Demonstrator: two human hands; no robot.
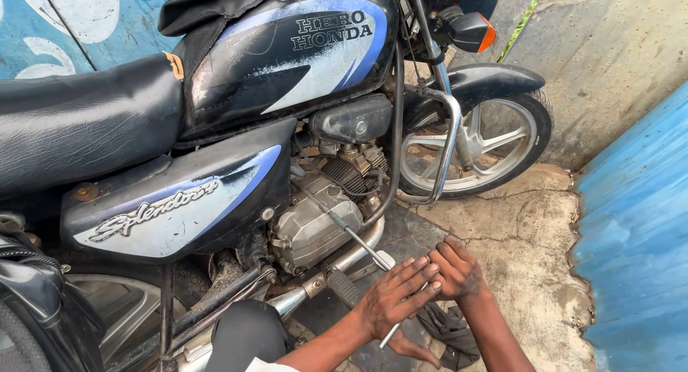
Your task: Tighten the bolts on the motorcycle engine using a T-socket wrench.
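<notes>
Both hands, left hand (394, 300) and right hand (457, 270), fingers (423, 268) closed round long wrench (356, 239)

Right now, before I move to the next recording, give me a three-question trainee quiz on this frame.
1. True or false: both hands, left hand and right hand, grip the long metal tool.
2. The tool's far end meets the: A) front wheel B) engine C) seat
3. What colour is the turn signal lens?

Key: 1 true; 2 B; 3 orange.
</notes>
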